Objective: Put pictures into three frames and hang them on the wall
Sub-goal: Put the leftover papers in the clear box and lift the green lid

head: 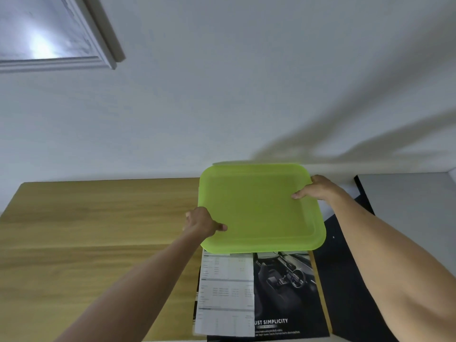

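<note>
- Between the two hands, a lime-green tray is held above the far right part of the tabletop, tilted so its broad face looks toward the camera.
- Left hand has its grip closed on the tray's left edge, thumb lying on the visible face and the other fingers hidden behind the rim.
- Right hand has its grip closed on the tray's upper right edge, thumb likewise pressed on the face, fingers wrapped out of sight behind.
- Just below the tray's near edge lies a printed brochure on the tabletop, its dark page showing a car interior and the words "UST SIMPLICITY".
- Beside that page, nearer the left forearm, is a white sheet with blurred table text; I cannot read it.
- Beyond both hands rises a pale wall, with shadows of the arms falling on it to the right.
- High up and far left of the left hand, a grey-framed picture frame hangs on the wall, its glass catching glare.
</note>
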